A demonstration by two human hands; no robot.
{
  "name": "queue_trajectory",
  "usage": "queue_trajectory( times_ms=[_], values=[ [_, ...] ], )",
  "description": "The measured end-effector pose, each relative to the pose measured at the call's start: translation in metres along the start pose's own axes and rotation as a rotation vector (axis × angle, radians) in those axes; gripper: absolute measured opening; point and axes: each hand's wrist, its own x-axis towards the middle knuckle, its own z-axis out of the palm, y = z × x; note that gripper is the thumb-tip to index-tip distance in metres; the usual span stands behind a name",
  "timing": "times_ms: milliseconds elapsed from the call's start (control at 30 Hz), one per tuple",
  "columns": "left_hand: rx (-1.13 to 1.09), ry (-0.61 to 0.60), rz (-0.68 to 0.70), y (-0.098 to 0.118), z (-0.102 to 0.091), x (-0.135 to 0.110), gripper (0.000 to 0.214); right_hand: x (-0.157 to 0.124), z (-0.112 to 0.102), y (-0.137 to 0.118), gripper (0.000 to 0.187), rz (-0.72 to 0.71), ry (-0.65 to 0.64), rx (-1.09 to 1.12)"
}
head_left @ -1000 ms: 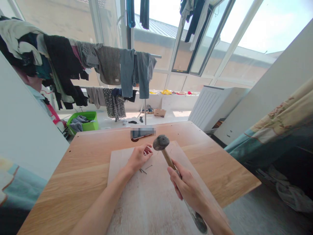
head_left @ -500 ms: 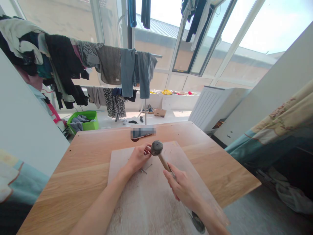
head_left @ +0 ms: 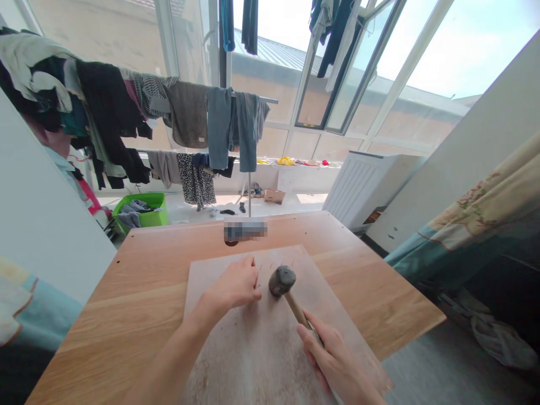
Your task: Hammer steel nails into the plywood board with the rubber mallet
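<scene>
A hammer (head_left: 282, 281) with a dark, rounded head and a wooden handle is in my right hand (head_left: 331, 351); the fingers wrap around the handle. Its head hangs low over the pale wooden board (head_left: 236, 360), right of my left hand (head_left: 234, 284). That left hand is bent downward above the board with finger and thumb close together. A thin nail (head_left: 259, 286) shows at those fingertips, and the rest of it is hidden. Several nails (head_left: 271, 266) stand in a row near the board's far edge, just beyond the hammer head.
The board lies on a wood-grain table (head_left: 126, 298). A blurred-out object (head_left: 245, 230) lies near the table's back edge. Behind stand a drying rack hung with clothes (head_left: 189, 112), a green basket (head_left: 162, 216) and a white cabinet (head_left: 358, 180). A curtain (head_left: 472, 214) hangs at right.
My left hand has come nearer and turned down over the spot where loose nails lay; they are now covered. The hammer has moved down and right, away from the left fingers.
</scene>
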Motion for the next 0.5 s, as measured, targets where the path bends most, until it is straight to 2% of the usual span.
queue_trajectory(
  times_ms=[67, 167, 233, 300, 400, 500],
  values=[
    [0.032, 0.013, 0.047, -0.001, -0.003, 0.001, 0.01, 0.003, 0.001, 0.0, 0.06, -0.008, -0.013, 0.051],
    [-0.02, 0.072, 0.018, -0.019, -0.01, 0.003, 0.007, 0.005, 0.002, -0.002, 0.058, -0.006, -0.016, 0.087],
    [-0.175, 0.139, -0.026, -0.036, -0.015, 0.004, 0.005, 0.005, 0.002, -0.003, 0.058, -0.004, -0.015, 0.098],
    [-0.368, 0.218, -0.04, -0.052, -0.016, 0.004, 0.016, 0.005, 0.002, -0.003, 0.058, -0.008, -0.024, 0.121],
    [-0.566, 0.306, -0.043, -0.064, -0.008, 0.005, 0.029, 0.005, 0.002, -0.001, 0.057, -0.01, -0.036, 0.148],
    [-0.67, 0.351, -0.053, -0.064, 0.005, 0.006, 0.027, 0.006, 0.002, 0.002, 0.059, -0.006, -0.028, 0.145]
  ],
)
